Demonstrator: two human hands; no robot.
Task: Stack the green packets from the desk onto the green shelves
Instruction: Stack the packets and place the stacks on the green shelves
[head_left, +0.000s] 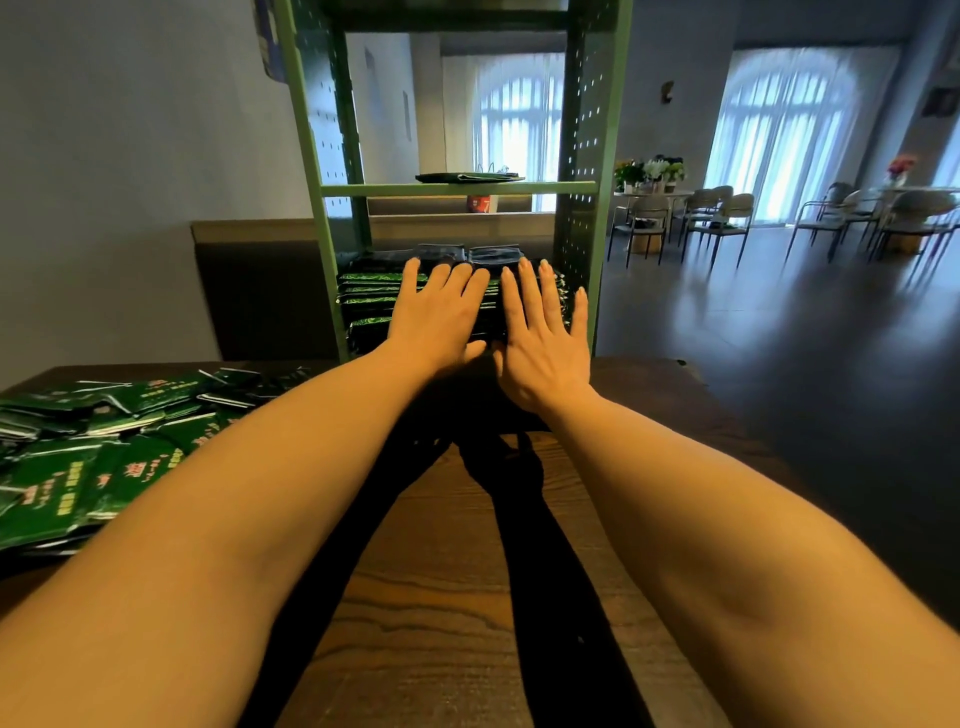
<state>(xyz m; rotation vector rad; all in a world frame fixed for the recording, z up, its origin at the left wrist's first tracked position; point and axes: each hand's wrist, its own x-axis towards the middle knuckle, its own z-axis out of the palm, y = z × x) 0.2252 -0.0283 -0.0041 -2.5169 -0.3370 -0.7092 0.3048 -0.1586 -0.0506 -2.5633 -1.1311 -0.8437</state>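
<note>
Far left: loose pile (93, 457) of green packets on the desk (467, 597), overlapping and askew, well apart from my hands. That is the supply not yet shelved, a good share of the job by the look of it.

Left hand (436, 317): palm down on top of the stack (369, 296) in the lowest bay of the shelves (597, 208). Fingers straight and close together, thumb down at the stack's near edge. Gripping nothing, just lying flat on the top packets.

Right hand (540, 338): same pose just beside the left, thumbs nearly touching. Fingers straight but more spread, little finger out toward the right upright. Also holding nothing.

Why flat: my guess is I'm pressing the stack down and squaring it. These packets look slick and puffy, so a tall stack would tend to slide or spring up. Two hands side by side cover most of the width. The stack's left part shows several layers with edges roughly aligned, and the back row sits slightly higher past my fingertips.

Upper shelf: one flat packet (467, 177) lying there alone, so plenty of room above once the low bay fills.

Far right: chairs (727, 213) and bright windows, background only.

Risk, as I judge it: lifting off carelessly could drag the top packets forward.
</note>
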